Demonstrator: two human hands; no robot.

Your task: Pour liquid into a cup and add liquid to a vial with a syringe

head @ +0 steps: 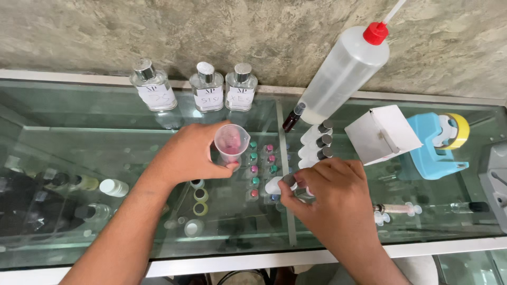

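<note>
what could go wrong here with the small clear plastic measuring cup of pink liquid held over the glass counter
1. The small clear plastic measuring cup of pink liquid sits in the left hand alone, above the glass counter; a tilt could spill it.
2. The right hand works on a small white vial close to a row of white dark-capped vials; a nudge might topple them.
3. The large squeeze bottle with the red cap leans nearby and could slide.

A glass counter top (105, 113) carries three square clear perfume bottles (206, 87) along the wall, a big squeeze wash bottle (343, 71), small vials (315, 142) — a white carton (381, 133), a blue tape dispenser (433, 145), a syringe (397, 209)
</note>
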